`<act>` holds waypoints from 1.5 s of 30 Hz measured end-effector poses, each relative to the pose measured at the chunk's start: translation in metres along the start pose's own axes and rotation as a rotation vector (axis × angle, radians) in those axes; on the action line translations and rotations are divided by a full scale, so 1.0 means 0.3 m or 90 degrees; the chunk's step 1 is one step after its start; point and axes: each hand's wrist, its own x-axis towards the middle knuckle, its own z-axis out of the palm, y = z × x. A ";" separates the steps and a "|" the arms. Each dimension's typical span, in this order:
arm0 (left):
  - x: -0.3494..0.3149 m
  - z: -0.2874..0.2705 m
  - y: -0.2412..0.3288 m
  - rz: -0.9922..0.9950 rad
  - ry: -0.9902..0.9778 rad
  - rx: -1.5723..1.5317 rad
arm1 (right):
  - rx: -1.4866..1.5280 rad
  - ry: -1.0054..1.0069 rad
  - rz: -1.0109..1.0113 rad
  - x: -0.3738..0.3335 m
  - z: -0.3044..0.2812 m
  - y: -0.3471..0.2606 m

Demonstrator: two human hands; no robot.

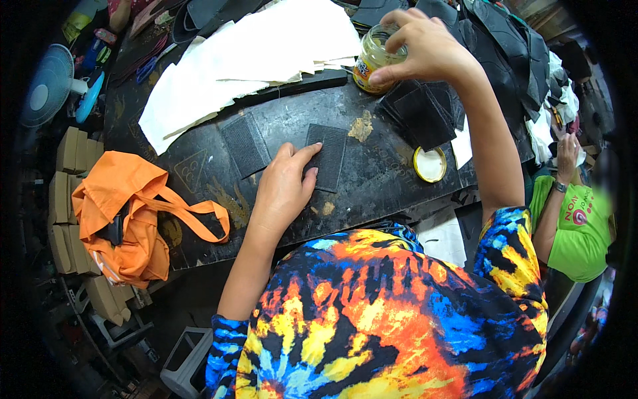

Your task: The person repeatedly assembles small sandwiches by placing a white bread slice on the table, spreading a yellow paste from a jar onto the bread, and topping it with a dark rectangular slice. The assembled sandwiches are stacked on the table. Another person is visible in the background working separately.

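Black rectangular textured pieces lie on the dark worktop, one just left of the left hand, another partly beneath that loosely spread hand; at a yellow-labelled glass jar, the right hand curls half-open, its hold hard to tell.

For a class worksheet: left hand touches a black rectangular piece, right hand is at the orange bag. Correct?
Wrong for the right hand: the head view shows it at the glass jar. The left hand does touch a black rectangular piece.
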 end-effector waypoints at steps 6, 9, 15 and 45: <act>-0.001 0.003 -0.005 -0.009 0.011 -0.044 | 0.075 0.317 0.018 -0.177 -0.057 -0.099; 0.003 -0.001 -0.009 0.019 0.021 -0.021 | 0.282 0.175 0.002 -0.292 -0.031 -0.206; 0.006 -0.006 -0.008 -0.013 -0.010 -0.043 | 0.631 0.017 0.199 -0.331 0.221 -0.446; -0.112 -0.176 -0.263 -0.055 0.279 0.129 | 0.302 0.221 0.337 -0.545 0.090 -0.178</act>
